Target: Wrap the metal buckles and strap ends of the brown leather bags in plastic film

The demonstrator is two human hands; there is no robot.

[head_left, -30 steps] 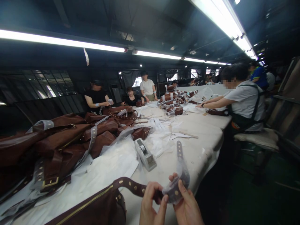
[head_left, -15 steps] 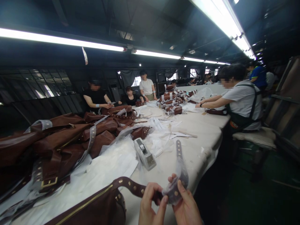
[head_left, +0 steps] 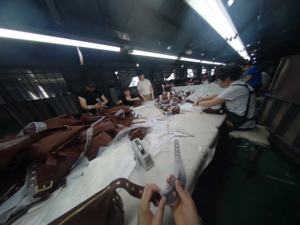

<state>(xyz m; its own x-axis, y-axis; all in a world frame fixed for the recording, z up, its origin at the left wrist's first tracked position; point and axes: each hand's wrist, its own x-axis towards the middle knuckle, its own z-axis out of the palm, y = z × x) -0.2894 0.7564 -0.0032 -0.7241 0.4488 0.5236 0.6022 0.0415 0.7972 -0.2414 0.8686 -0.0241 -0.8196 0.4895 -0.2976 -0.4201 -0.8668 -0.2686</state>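
At the bottom of the head view lies a dark brown leather bag (head_left: 93, 207) with a gold zip. Its studded strap (head_left: 129, 186) arches off the bag toward my hands. My left hand (head_left: 149, 203) is closed, pinching the strap where a clear plastic wrapping begins. Just to its right, my right hand (head_left: 184, 201) grips the wrapped part of the strap between thumb and fingers. Beyond that grip the plastic wrapping (head_left: 180, 170) covers the strap, and the studded strap end (head_left: 176, 146) points away from me over the table.
A tape dispenser (head_left: 143, 154) stands on the pale table (head_left: 187, 147). White sheets (head_left: 107, 165) and a heap of brown bags (head_left: 61, 137) lie at left; more wrapped bags (head_left: 168, 103) lie farther back. A person (head_left: 241, 100) sits at right; others work across the table.
The view has shifted slightly, so most things sit a little farther left. Both hands keep their hold on the strap. Across the table, a person has raised a hand holding something pale.
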